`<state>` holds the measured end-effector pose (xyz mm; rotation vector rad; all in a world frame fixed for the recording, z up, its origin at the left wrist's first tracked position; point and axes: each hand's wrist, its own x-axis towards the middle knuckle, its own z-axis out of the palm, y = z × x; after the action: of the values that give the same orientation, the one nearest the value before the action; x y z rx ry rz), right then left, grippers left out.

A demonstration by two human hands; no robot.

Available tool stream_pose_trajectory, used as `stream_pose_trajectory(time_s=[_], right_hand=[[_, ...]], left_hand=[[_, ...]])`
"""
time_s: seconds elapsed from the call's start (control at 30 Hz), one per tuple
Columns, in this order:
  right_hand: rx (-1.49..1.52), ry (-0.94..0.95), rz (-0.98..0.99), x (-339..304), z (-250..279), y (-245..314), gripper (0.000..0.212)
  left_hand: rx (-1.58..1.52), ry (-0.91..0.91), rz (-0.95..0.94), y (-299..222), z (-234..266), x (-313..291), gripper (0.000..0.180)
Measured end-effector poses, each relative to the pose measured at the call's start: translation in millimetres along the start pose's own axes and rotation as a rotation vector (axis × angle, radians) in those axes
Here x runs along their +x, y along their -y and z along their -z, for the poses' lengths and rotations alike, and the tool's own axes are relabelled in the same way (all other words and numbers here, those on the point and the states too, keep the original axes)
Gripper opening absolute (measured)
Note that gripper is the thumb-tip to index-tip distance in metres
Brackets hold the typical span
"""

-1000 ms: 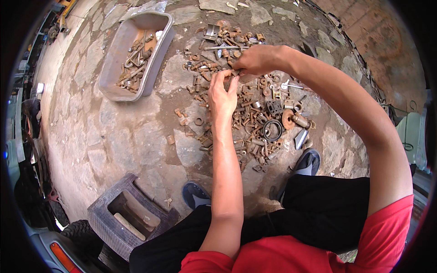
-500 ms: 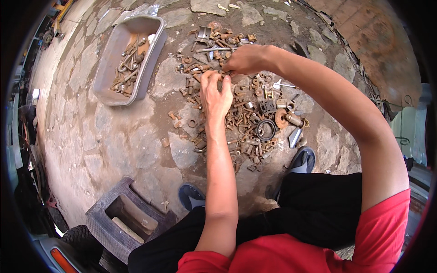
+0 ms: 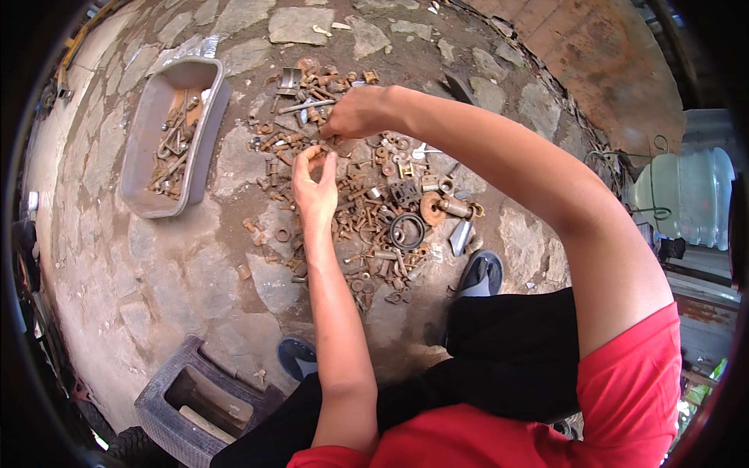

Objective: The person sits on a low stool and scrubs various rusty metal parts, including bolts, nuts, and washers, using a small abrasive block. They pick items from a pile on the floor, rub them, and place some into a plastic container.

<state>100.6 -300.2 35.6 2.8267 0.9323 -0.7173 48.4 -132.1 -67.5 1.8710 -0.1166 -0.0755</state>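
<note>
A heap of rusty bolts, nuts, washers and other metal parts [image 3: 355, 207] lies spread on the stone ground before me. Over its left side is my left hand [image 3: 315, 187], its thumb and fingers curved into a ring with the tips close together. My right hand [image 3: 353, 115] reaches in from the right, fingers closed and pointing down just beyond the left fingertips. Whatever is at either hand's fingertips is too small or hidden to name. A black ring [image 3: 406, 232] and a rusty disc [image 3: 431, 209] lie at the heap's right side.
A grey plastic tub [image 3: 211, 129] with some metal parts inside stands left of the heap. A dark plastic stool [image 3: 160, 390] is at the lower left. My shoes [image 3: 482, 273] rest near the heap. A rusty sheet [image 3: 577, 62] and a clear plastic container [image 3: 690, 195] are on the right.
The whole view has shifted, so the heap and tub appear further left. My left thumb and fingertips are nearer together. My right hand stays over the heap, close to the left.
</note>
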Motion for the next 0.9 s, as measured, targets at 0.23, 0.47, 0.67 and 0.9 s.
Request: stream_pose_trajectory(time_s=[0.23,0.47,0.67,0.9], right_hand=[[0.027,0.116,0.012,8,24,7,0.029],[0.22,0.17,-0.054,1,7,3,0.032],[0.186,0.117,-0.05,5,12,13,0.033],[0.1,0.01,-0.026,20,10,18,0.031]], left_hand=[[0.035,-0.099,-0.093,4,1,8,0.018],[0.056,0.054,-0.116,2,2,3,0.027],[0.052,-0.062,-0.178,19,0,9,0.025],[-0.327,-0.125,0.484,-5,7,17,0.037]])
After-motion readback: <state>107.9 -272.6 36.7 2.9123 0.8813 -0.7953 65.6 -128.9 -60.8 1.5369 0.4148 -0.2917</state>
